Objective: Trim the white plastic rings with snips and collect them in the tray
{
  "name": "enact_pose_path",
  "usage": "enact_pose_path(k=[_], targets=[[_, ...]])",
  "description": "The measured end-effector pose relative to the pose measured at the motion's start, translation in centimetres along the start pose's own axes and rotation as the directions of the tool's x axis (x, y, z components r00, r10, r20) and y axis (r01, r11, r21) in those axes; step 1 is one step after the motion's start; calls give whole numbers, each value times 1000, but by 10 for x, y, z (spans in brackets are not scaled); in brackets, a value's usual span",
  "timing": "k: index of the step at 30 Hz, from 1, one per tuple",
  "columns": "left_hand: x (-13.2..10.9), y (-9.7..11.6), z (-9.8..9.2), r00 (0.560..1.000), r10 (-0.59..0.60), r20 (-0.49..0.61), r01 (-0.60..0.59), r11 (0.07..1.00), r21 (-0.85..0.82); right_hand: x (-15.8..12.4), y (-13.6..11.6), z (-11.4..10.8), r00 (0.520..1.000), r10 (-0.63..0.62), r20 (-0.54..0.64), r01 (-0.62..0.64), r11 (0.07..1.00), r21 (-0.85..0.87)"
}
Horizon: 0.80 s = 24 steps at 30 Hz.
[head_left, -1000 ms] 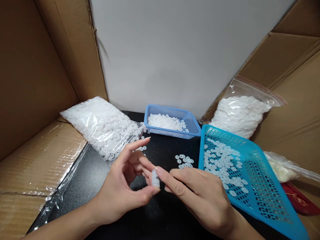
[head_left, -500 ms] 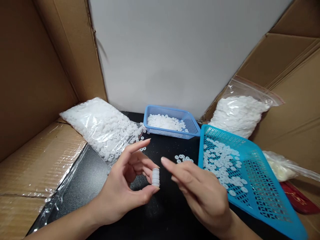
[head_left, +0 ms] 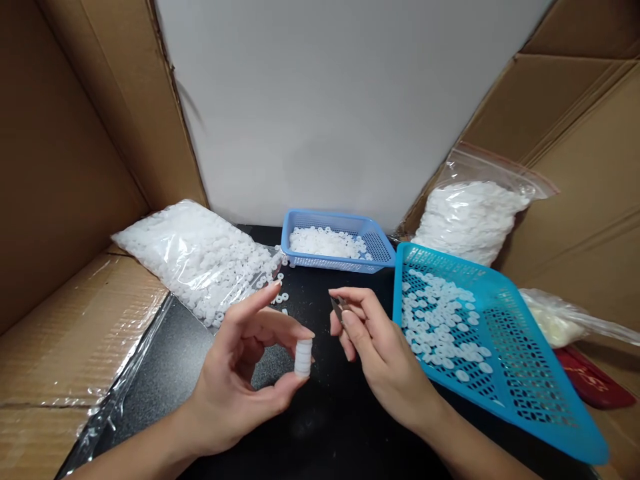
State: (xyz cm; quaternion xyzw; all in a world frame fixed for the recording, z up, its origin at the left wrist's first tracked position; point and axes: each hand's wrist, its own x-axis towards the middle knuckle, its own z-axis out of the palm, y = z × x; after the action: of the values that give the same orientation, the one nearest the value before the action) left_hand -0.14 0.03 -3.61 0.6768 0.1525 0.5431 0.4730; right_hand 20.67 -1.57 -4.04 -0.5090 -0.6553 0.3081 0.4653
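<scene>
My left hand (head_left: 245, 373) pinches a short stack of white plastic rings (head_left: 303, 357) upright between thumb and fingertips, with the index finger raised. Across a small gap, my right hand (head_left: 375, 340) is closed on a small dark metal tool (head_left: 338, 308). The tool's narrow end points up and left; most of it is hidden by the fingers, so its kind is unclear. Just right of that hand lies a teal basket (head_left: 540, 313) with many loose white rings (head_left: 440, 313) in its left part.
A blue basket (head_left: 340, 263) of white rings stands at the back. An open clear bag of rings (head_left: 195, 257) spills some onto the black table (head_left: 330, 427) at left. Another bag (head_left: 465, 213) leans behind the teal basket, near a small bag (head_left: 550, 320) and a red object (head_left: 595, 380).
My right hand has turned and its extended index finger has curled, so the dark tool now shows. The left hand still holds the stack. The whole view has shifted slightly.
</scene>
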Motion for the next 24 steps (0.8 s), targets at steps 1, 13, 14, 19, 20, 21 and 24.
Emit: enact_pose_path(k=[1, 13, 14, 19, 20, 21, 24], targets=[[0, -1, 0, 1000, -5, 2, 5, 1000, -1, 1, 0, -1, 1000, 10, 21, -9, 1000, -25], [0, 1, 0, 997, -69, 33, 69, 998, -10, 4, -5, -3, 995, -28, 98, 39, 993, -111], [-1, 0, 0, 997, -73, 31, 73, 997, -5, 4, -5, -4, 995, -27, 95, 37, 994, -102], [-2, -2, 0, 997, -79, 27, 78, 997, 14, 7, -7, -9, 994, 54, 100, -51, 998, -31], [-2, -3, 0, 997, -74, 24, 74, 997, 20, 8, -7, -9, 992, 70, 107, -68, 997, -23], [-2, -3, 0, 997, -71, 21, 70, 997, 30, 8, -7, -9, 990, 80, 114, -79, 997, -10], [-2, -5, 0, 998, -58, 13, 57, 995, 85, 8, -8, -6, 982, 122, 141, -140, 983, 120]])
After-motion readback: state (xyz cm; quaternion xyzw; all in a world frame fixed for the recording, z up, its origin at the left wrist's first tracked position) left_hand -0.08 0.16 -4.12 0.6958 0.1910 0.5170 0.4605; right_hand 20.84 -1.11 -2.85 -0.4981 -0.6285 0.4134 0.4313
